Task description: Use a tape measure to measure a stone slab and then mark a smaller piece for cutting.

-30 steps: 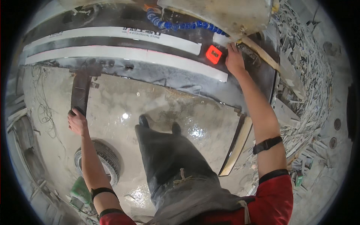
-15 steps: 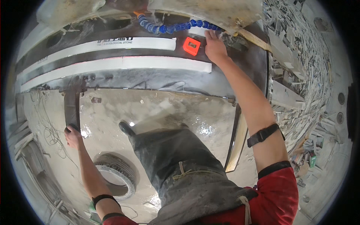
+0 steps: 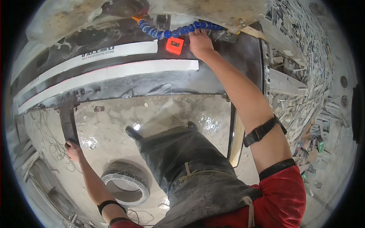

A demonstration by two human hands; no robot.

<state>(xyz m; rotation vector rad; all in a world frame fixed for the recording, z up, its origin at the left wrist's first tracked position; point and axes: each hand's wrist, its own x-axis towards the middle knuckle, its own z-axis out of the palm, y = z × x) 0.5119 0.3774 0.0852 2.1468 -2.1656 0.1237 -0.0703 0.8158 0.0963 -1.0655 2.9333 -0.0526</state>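
Your left hand (image 3: 74, 151) wraps around the lower end of the dark bar (image 3: 69, 124), which hangs off the worktop's (image 3: 245, 57) front edge. Your right hand (image 3: 201, 45) reaches over the worktop, its fingertips at the blue hose (image 3: 167, 35); you cannot tell whether it grips anything. The orange tape measure (image 3: 175, 45) lies between that hand and the right end of the far white strip (image 3: 133, 49). The near white strip (image 3: 110, 78) lies along the front edge. A tire (image 3: 125, 182) rests on the floor (image 3: 110, 123).
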